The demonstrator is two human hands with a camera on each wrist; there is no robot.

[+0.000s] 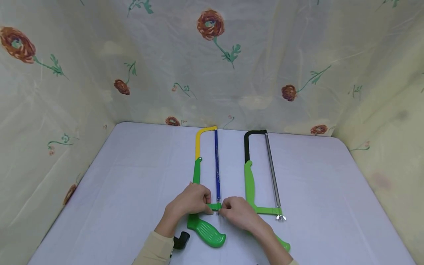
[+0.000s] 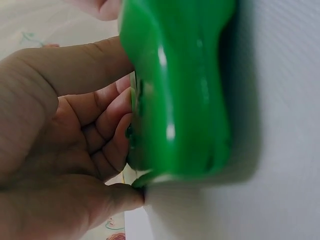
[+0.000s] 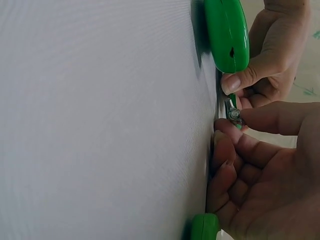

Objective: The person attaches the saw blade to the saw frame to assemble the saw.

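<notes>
A hacksaw with a yellow and green frame [image 1: 197, 145] and a blue blade [image 1: 217, 165] lies on the white table. My left hand [image 1: 192, 199] grips the green crossbar at the frame's near end, above the ridged green handle [image 1: 208, 232]. That handle [image 2: 175, 100] fills much of the left wrist view. From the other side, my right hand [image 1: 241, 212] pinches the small metal wing nut [image 3: 233, 114] at the blade's near end. In the right wrist view, its thumb and fingertips are on the nut, close beside the left hand's [image 3: 280, 60] fingertips.
To the right lies a second hacksaw with a black and light green frame [image 1: 249, 184], a grey blade [image 1: 273, 171] and a wing nut [image 1: 281, 217]. My right forearm crosses over its handle. Flowered cloth [image 1: 265, 73] hangs behind and beside the table [image 1: 132, 184].
</notes>
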